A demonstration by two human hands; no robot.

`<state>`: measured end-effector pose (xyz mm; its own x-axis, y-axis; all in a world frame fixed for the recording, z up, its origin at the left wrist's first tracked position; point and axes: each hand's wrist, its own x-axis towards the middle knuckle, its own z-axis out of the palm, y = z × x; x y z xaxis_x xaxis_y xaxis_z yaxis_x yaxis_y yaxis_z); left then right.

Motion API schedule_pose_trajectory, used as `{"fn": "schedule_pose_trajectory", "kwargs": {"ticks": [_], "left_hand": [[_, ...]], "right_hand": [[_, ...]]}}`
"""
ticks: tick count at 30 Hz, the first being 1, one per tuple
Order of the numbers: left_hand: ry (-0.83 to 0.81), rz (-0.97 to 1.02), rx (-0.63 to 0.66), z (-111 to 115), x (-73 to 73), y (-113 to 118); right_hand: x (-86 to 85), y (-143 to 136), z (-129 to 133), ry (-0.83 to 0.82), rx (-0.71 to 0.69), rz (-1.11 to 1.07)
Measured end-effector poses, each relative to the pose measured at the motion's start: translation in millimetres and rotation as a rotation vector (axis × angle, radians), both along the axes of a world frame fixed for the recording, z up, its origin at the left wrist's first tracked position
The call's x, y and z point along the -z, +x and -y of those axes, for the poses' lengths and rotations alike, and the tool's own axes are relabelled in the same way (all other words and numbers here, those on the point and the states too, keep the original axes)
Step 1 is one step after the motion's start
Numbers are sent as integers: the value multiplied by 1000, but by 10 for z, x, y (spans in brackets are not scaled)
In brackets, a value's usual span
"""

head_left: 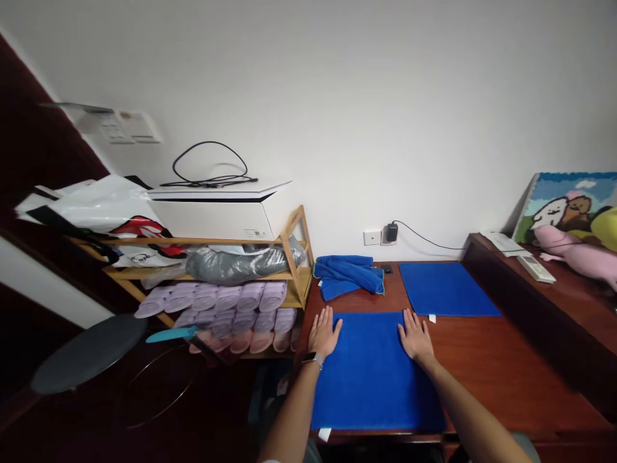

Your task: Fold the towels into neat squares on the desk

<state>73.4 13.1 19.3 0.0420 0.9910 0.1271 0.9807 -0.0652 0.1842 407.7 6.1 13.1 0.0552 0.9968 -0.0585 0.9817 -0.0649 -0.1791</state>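
The person's left hand [324, 334] lay palm down at the far left corner of a flat, rectangular blue cloth [373, 376], its fingers straight and close together, pointing toward the table's far edge, with the thumb angled inward over the fabric. The right hand [417, 337] lay in much the same way at the cloth's far right corner, palm down, fingers extended and leaning slightly left, thumb turned inward. Neither grip was closed; both hands were spread flat. The two bare forearms reached in over the near edge of the reddish-brown wooden table [501, 379], slanting toward each other, and a watch with a pale band [313, 358] circled the left wrist.

The cloth was spread on the left part of the table, its near side along the table's near edge, where a small white tag [324, 435] stuck out close to its near left corner. A second flat, rectangular blue cloth [446, 289] lay along the far edge, farther right, beside a raised dark wooden ledge [525, 308]. A loosely folded heap of blue cloth [349, 273] sat at the table's far left corner, beyond the left hand.
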Motion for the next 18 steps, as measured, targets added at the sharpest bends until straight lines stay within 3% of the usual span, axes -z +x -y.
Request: {"fn": "schedule_pose_trajectory", "kwargs": {"ticks": [14, 18], "left_hand": [[-31, -49, 4, -10, -65, -15], [-1, -74, 42, 26, -177, 235]], "right_hand": [[-95, -10, 17, -22, 9, -39], [-86, -17, 8, -23, 1, -66]]}}
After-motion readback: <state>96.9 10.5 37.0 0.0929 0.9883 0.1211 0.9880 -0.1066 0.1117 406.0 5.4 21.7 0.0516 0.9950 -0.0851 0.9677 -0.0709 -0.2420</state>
